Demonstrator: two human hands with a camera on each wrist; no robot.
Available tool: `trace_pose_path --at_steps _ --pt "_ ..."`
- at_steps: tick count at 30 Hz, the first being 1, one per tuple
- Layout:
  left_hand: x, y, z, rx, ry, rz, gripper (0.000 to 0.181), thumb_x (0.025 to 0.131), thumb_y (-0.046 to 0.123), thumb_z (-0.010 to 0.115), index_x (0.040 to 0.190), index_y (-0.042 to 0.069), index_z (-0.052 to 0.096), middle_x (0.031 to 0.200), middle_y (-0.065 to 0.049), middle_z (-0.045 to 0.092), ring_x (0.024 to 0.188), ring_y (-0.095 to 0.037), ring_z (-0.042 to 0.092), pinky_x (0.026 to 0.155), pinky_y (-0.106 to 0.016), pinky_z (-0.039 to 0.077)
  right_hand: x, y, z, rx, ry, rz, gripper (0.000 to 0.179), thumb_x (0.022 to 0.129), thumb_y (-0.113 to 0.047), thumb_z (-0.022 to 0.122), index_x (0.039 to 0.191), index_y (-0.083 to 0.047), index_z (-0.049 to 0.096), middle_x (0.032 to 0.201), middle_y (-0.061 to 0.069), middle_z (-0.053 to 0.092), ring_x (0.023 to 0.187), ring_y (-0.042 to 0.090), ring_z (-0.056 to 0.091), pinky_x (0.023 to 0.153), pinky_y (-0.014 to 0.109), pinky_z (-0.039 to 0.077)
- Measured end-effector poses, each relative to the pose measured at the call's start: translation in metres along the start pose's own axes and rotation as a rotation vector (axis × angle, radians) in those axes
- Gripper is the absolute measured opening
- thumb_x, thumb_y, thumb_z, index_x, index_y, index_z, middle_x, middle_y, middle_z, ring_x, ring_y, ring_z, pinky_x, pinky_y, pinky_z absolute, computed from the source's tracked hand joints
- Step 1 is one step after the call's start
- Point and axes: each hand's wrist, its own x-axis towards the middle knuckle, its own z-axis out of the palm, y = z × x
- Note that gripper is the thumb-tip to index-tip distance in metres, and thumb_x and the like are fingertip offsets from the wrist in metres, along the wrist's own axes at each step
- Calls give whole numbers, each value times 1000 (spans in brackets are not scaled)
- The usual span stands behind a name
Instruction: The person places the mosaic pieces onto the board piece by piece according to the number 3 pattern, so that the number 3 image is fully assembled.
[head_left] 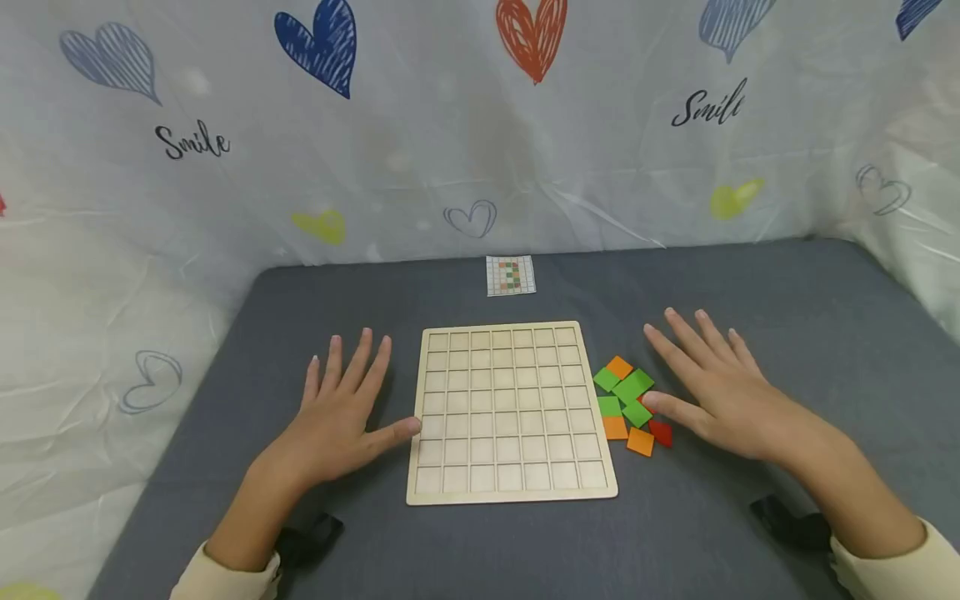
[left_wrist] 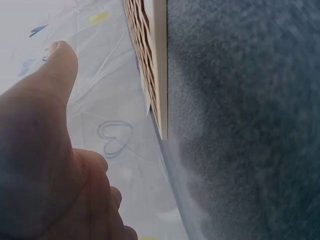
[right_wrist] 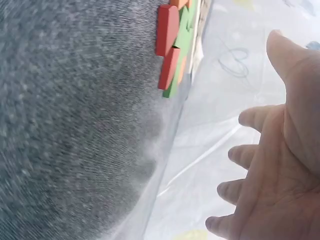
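Observation:
A square wooden grid board [head_left: 513,414] lies on the grey table, its cells bare. To its left my left hand [head_left: 330,425] is spread, palm down, the thumb near the board's left edge; whether it touches cannot be told. My right hand [head_left: 723,392], fingers spread, is to the right of a small pile of square tiles. In that pile are several green tiles [head_left: 633,386], several orange tiles [head_left: 640,442] and red tiles [head_left: 661,432]. From the head view, the right thumb overlaps a red tile, but the right wrist view shows this hand raised off the table, holding nothing.
Behind the board lies a small printed card [head_left: 511,276] with a coloured grid pattern. A grey cloth [head_left: 360,542] covers the table. At the back and sides hangs a white curtain [head_left: 420,133] with hearts and lettering. Dark straps [head_left: 791,525] show beneath the wrists.

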Motion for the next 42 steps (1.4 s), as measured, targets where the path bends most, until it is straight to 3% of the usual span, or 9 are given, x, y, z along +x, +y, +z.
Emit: trace_pose_path --at_steps 4,10,16,21,26,32,37,42 --pt "2 2 4 -13 -39 42 108 89 78 48 163 15 3 167 -11 -8 148 -43 -18 111 -70 -7 2 1 2 -19 -14 -18 76 99 -48 62 158 -11 33 164 19 18 149 45 5 114 68 2" --pt "4 4 9 -50 -139 82 110 85 81 51 164 17 8 168 -8 0 149 -44 -13 112 -68 -9 17 -3 0 -87 -30 -106 54 94 -31 73 139 -3 59 140 24 54 127 44 51 100 65 39" --pt "7 7 13 -59 -184 102 116 79 85 54 164 20 11 168 -5 1 149 -43 -11 113 -66 -7 36 -13 -3 -86 -49 -112 34 92 -20 74 125 -10 71 121 10 67 105 30 65 81 51 54" --pt "6 9 13 -94 -266 98 123 74 85 60 163 17 10 168 -5 2 150 -41 -10 113 -66 -6 50 -21 0 -84 -91 -117 15 92 -15 72 106 -18 76 91 -6 64 74 11 54 59 33 46" --pt "5 6 13 -118 -322 92 137 65 85 69 163 17 2 168 -3 -2 150 -39 -11 113 -66 -6 59 -28 3 -103 -88 -115 7 91 -11 73 91 -18 73 78 -8 57 62 9 43 51 28 37" --pt "6 6 17 -107 -343 86 137 67 84 68 163 18 -3 168 -2 -8 149 -37 -17 113 -65 -10 65 -33 8 -133 -12 -126 32 91 -5 70 67 -19 54 63 -7 43 56 11 38 50 28 31" --pt "5 8 21 -112 -334 66 127 75 83 62 163 19 -5 167 -1 -11 149 -37 -20 112 -65 -13 67 -35 11 -149 -3 -111 35 91 -3 69 66 -18 50 62 -4 39 54 12 38 49 28 29" --pt "5 8 21 -101 -335 57 125 77 82 61 162 19 -5 167 -1 -11 149 -36 -20 112 -64 -14 69 -37 10 -157 -16 -110 30 91 -2 68 70 -16 52 65 -3 40 56 14 39 49 28 30"
